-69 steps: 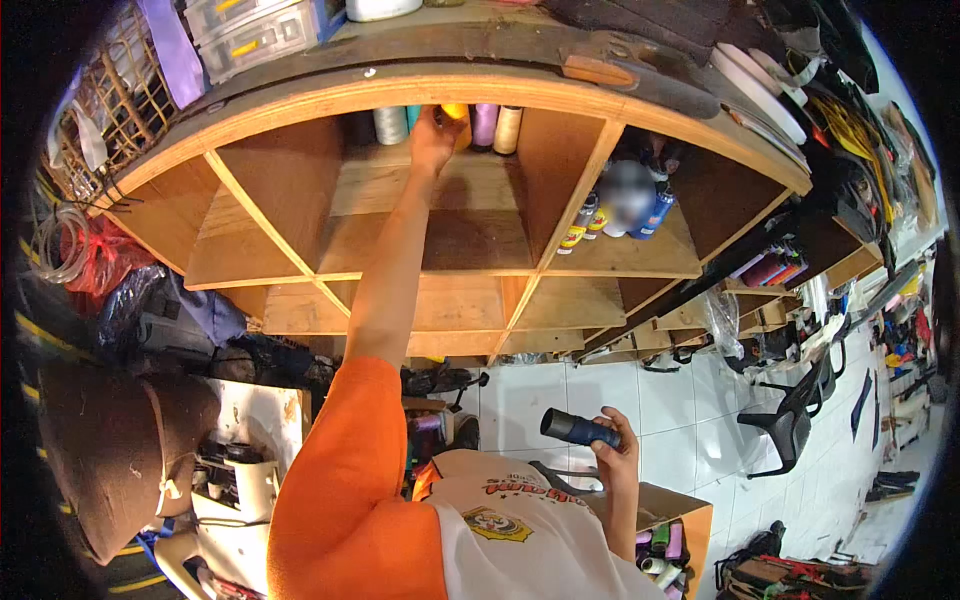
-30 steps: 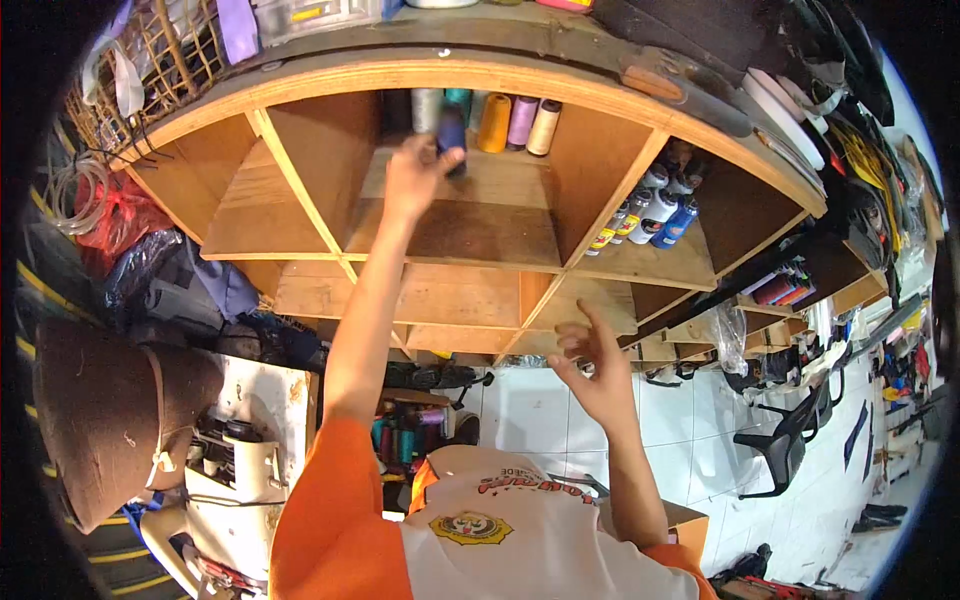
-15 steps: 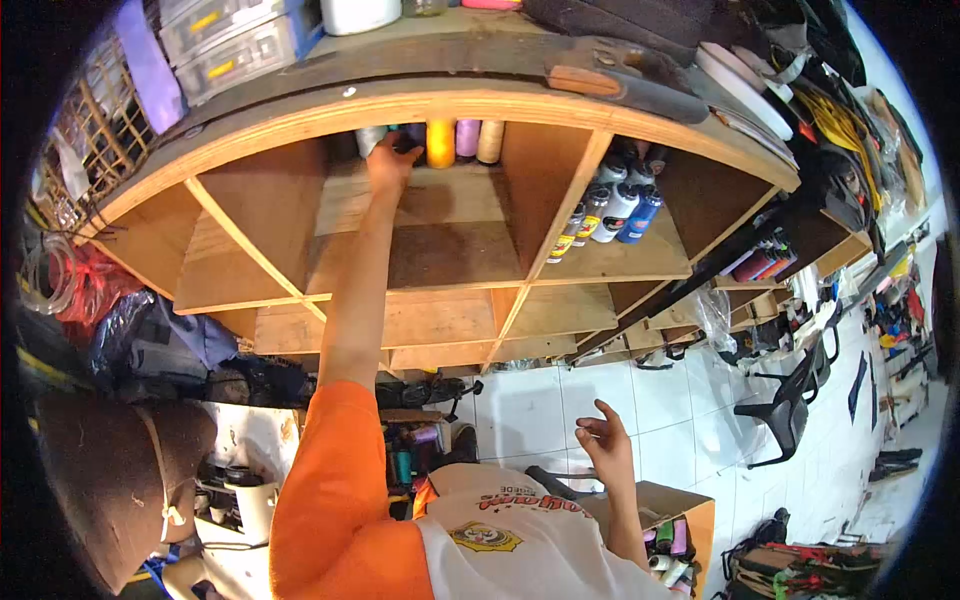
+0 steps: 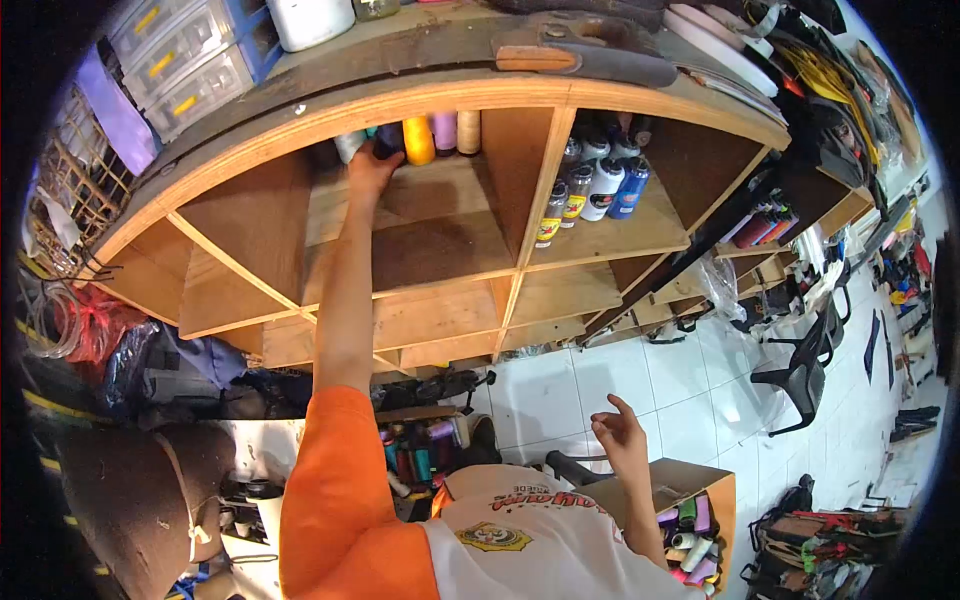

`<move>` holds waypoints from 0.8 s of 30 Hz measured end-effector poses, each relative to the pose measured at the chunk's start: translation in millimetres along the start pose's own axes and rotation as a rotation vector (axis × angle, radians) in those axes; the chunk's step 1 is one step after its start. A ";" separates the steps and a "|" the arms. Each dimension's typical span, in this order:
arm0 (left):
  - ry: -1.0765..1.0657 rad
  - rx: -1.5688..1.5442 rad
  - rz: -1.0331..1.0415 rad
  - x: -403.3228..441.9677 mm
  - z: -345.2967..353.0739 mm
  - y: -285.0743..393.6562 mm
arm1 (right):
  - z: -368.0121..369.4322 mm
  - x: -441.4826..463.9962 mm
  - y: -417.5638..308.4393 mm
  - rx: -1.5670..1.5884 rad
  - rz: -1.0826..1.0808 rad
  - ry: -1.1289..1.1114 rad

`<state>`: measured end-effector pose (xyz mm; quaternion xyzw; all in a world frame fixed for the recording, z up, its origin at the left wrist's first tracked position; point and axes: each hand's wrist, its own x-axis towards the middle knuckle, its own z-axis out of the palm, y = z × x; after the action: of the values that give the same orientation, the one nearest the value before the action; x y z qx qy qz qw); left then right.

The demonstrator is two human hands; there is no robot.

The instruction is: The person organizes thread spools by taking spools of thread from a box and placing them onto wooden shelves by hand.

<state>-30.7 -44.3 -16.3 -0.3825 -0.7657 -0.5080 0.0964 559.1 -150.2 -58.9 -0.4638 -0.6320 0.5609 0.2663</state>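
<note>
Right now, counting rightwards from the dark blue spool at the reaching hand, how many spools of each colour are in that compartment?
Dark blue spool, by the left hand: 1
Yellow spool: 1
Purple spool: 1
Cream spool: 1
Total: 4

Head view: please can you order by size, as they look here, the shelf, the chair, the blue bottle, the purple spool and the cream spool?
1. Shelf
2. Chair
3. Blue bottle
Purple spool and cream spool: smallest, too alike to rank.
</note>
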 end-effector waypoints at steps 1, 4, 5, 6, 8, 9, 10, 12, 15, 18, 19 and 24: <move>-0.027 0.002 -0.016 -1.5 -2.7 6.2 | 3.0 0.2 -4.6 0.007 -0.001 -0.013; 0.000 0.013 -0.013 -7.3 -15.9 20.9 | 16.7 5.6 -9.1 0.027 -0.035 -0.085; -0.013 0.059 -0.041 -12.4 -22.1 23.9 | 23.1 8.6 -13.6 0.030 -0.055 -0.122; -0.026 0.106 -0.068 -21.1 -35.2 39.8 | 31.2 12.5 -22.0 0.035 -0.075 -0.161; -0.085 -0.014 -0.066 -53.6 -65.8 76.2 | 46.2 21.5 -48.3 0.012 -0.156 -0.261; -0.103 -0.071 -0.034 -70.2 -77.2 89.2 | 53.4 28.4 -56.4 0.025 -0.200 -0.312; -0.123 -0.127 -0.005 -88.6 -89.4 103.9 | 60.9 34.9 -65.7 0.039 -0.241 -0.363; -0.196 -0.240 0.032 -127.9 -121.3 146.1 | 79.0 48.9 -97.7 0.115 -0.268 -0.451; -0.298 -0.435 -0.161 -178.6 -157.4 201.3 | 115.9 67.8 -145.4 0.215 -0.449 -0.482; -0.306 -0.582 -0.183 -210.3 -178.6 233.0 | 142.8 75.2 -167.3 0.422 -0.399 -0.665; -0.313 -0.621 -0.180 -216.4 -184.5 238.6 | 146.0 72.5 -168.8 0.510 -0.347 -0.752; -0.386 -0.866 -0.332 -235.3 -207.3 240.2 | 126.1 43.6 -154.3 0.508 -0.233 -0.839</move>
<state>245.6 -289.8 123.2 -0.3473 -0.5390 -0.7076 -0.2969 388.1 -160.7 51.7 -0.0453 -0.5759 0.8014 0.1548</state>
